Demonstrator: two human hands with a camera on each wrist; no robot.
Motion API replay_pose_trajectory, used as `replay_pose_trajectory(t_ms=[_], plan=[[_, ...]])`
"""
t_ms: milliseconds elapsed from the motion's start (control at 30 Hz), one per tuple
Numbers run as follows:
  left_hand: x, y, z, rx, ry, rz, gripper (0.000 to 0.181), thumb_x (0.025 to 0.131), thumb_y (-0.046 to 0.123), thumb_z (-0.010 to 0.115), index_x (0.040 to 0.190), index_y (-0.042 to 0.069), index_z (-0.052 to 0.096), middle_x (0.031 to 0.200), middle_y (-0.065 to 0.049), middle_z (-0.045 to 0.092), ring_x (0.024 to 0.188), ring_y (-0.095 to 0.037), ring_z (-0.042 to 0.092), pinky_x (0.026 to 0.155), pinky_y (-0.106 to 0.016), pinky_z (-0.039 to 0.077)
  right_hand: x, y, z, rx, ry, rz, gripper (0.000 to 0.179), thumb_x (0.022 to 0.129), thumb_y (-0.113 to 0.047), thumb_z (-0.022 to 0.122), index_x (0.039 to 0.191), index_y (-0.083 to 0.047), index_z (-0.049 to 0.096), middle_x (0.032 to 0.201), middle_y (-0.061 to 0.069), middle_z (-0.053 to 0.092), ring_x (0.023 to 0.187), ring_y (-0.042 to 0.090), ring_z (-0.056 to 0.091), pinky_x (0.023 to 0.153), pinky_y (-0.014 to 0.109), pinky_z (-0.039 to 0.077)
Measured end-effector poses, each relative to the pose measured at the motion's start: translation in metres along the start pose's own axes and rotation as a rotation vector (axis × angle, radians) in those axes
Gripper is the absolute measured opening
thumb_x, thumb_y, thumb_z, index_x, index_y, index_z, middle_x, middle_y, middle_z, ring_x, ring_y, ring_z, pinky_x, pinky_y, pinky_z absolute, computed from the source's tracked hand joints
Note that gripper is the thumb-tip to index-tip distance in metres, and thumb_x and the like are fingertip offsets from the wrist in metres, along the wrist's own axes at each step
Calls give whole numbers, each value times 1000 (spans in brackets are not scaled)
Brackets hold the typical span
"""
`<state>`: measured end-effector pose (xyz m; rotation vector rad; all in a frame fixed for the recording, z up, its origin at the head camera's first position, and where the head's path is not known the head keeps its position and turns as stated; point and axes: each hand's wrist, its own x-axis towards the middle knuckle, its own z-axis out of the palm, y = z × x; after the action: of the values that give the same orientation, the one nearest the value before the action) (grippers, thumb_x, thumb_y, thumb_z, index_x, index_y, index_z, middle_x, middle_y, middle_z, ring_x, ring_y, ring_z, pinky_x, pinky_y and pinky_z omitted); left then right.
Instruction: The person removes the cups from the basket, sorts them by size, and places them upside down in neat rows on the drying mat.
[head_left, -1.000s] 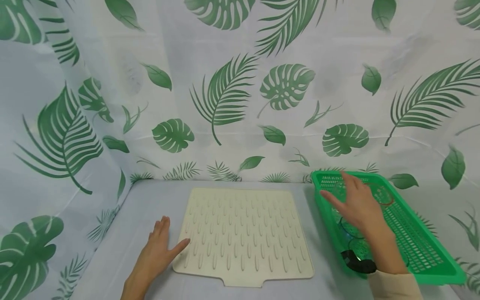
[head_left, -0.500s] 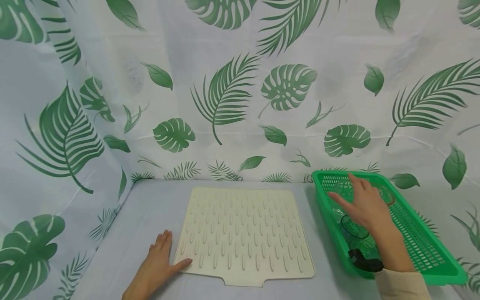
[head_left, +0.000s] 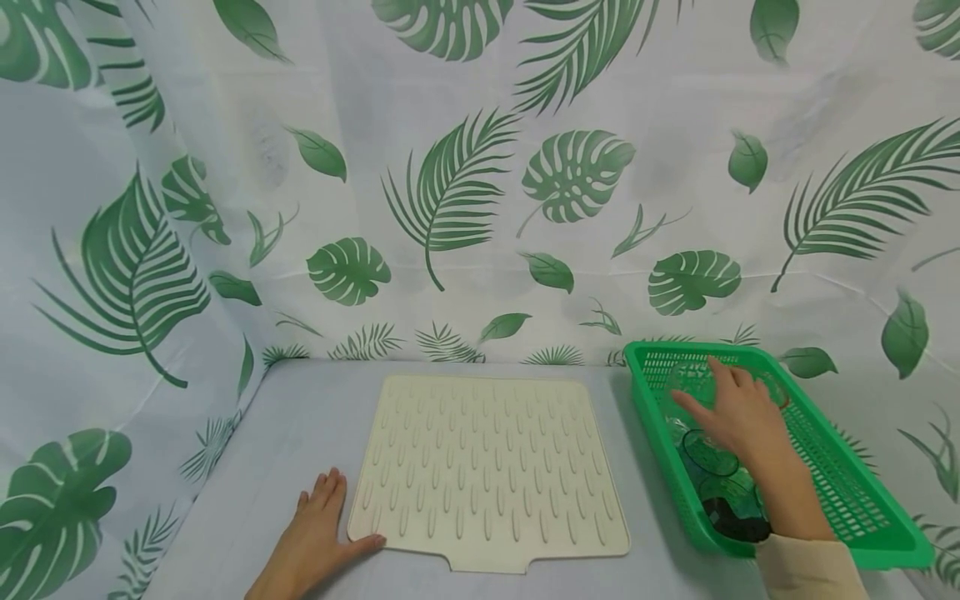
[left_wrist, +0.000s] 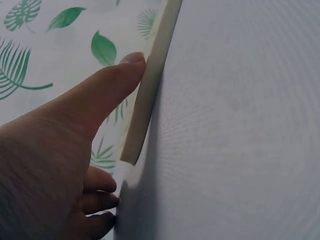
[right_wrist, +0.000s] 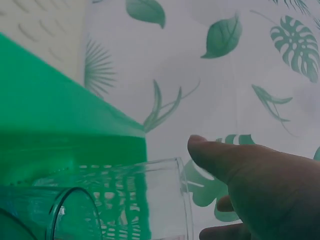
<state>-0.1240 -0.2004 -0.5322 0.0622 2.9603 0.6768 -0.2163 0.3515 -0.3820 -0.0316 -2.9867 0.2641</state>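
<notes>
A cream ridged draining mat [head_left: 487, 467] lies on the table with its spout toward the person. My left hand [head_left: 311, 533] is at its near left corner, fingers straight on the table; in the left wrist view the thumb [left_wrist: 117, 77] touches the mat's raised edge. To the right stands a green plastic basket [head_left: 662, 450] holding several clear drinking glasses. Over it hovers my right hand [head_left: 742, 417], thumb spread from the fingers, holding nothing. In the right wrist view a clear glass [right_wrist: 167, 200] is near the thumb, apart from it; a dark-rimmed glass [right_wrist: 77, 215] lies beside it.
The light grey tablecloth [head_left: 300, 417] covers the table. Behind and at the left hangs a white curtain [head_left: 465, 317] with green leaves. A black device [head_left: 735, 523] sits at the right wrist, over the basket's near end.
The left hand has slid toward the person, its thumb moving down the mat's left edge to the near corner. The right hand has shifted slightly right and lower over the basket.
</notes>
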Motion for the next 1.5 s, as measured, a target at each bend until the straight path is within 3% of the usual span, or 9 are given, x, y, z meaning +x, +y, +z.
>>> replay_pose_trajectory(t_ms=[133, 367, 533, 700, 1100, 1500], plan=[[-1, 2, 0, -23, -23, 0, 123, 61, 80, 61, 142, -8, 31, 152, -27, 24, 142, -43, 18, 115, -61, 13, 0, 6, 2, -1, 9, 5, 94, 89, -64, 42, 145, 8, 19, 133, 44, 27, 116, 63, 26, 89, 74, 28], [-1, 3, 2, -31, -25, 53, 116, 62, 79, 60, 141, -3, 38, 151, -20, 32, 143, -39, 20, 116, -60, 14, 1, 10, 6, 11, 35, 3, 89, 91, -59, 46, 143, 9, 23, 132, 44, 28, 114, 64, 24, 86, 73, 29], [-3, 3, 3, -36, -32, 45, 116, 61, 79, 61, 142, 0, 37, 151, -18, 33, 144, -38, 19, 116, -59, 14, 2, 7, 10, 34, 40, -9, 86, 91, -57, 48, 141, 10, 27, 132, 44, 28, 114, 64, 24, 85, 73, 30], [-3, 3, 4, -45, -26, 35, 116, 60, 78, 63, 142, 1, 38, 151, -18, 34, 144, -38, 19, 116, -58, 13, 4, 6, 13, 46, 19, -5, 89, 91, -58, 46, 142, 11, 23, 132, 45, 25, 117, 65, 21, 90, 75, 25], [-2, 1, 7, -54, -15, 40, 116, 60, 79, 61, 143, 2, 37, 151, -16, 33, 144, -37, 18, 116, -58, 12, 12, 2, 14, 66, -21, 1, 96, 90, -62, 44, 146, 8, 13, 135, 47, 22, 117, 65, 24, 87, 74, 31], [-3, 2, 5, -25, -11, 51, 115, 62, 79, 60, 142, 1, 37, 151, -17, 34, 144, -37, 20, 116, -59, 15, 16, 0, 13, 28, -11, 41, 105, 85, -68, 45, 143, 15, 16, 133, 47, 23, 116, 63, 26, 79, 72, 36]])
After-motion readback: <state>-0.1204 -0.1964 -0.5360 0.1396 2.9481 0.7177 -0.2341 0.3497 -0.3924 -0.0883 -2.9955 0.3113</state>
